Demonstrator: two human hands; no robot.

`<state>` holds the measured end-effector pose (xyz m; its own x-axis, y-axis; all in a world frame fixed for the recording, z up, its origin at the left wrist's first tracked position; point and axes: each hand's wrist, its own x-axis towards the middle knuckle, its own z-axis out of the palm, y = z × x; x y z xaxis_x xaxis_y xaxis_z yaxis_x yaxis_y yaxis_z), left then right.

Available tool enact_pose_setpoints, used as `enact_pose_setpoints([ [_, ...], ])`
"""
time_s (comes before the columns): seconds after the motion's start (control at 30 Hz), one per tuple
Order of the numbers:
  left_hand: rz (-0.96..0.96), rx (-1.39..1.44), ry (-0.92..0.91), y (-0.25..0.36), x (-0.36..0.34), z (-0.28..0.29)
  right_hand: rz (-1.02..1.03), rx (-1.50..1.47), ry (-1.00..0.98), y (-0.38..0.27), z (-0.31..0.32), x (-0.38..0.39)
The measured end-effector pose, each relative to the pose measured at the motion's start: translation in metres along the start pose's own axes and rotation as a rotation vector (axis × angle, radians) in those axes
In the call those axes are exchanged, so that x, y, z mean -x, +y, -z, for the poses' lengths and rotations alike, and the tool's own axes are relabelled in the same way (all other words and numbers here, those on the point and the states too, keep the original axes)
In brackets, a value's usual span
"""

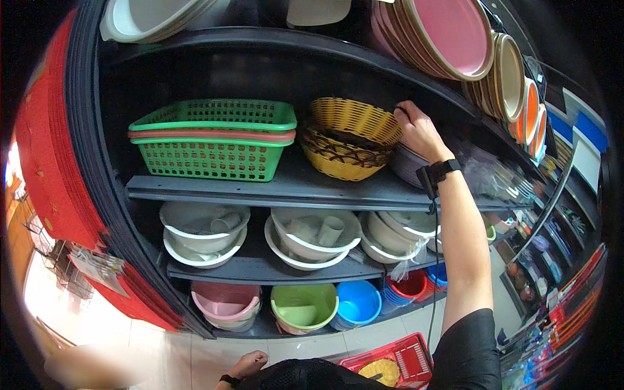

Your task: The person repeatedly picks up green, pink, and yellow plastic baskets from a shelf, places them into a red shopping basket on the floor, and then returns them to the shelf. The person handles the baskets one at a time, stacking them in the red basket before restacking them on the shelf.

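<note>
One yellow wicker basket opens upward, long axis left to right; my right hand is at its rim, whether clenched I can't tell.

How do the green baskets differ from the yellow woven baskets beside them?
Shape: the green baskets are rectangular, while the yellow woven baskets are rounded.
Surface: the green baskets have walls pierced with rows of holes; the yellow woven baskets show interlaced strips, with a dark brown band on the lower part.
Contact: the right hand is at the yellow woven baskets' rim; neither hand is at the green baskets.
Shared: both are stacked on the same gray shelf.
</note>
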<state>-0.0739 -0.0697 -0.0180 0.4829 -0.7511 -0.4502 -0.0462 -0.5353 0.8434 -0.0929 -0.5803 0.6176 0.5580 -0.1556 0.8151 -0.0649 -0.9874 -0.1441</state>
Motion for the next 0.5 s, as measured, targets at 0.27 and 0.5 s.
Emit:
enact_pose_setpoints([
  [0.27,-0.216,0.007,0.063,0.056,-0.004,0.008,-0.049,0.075,0.0,-0.016,0.016,0.017],
  [0.5,-0.291,0.106,0.01,0.131,0.007,0.035,0.226,0.243,0.301,-0.033,0.035,0.059],
])
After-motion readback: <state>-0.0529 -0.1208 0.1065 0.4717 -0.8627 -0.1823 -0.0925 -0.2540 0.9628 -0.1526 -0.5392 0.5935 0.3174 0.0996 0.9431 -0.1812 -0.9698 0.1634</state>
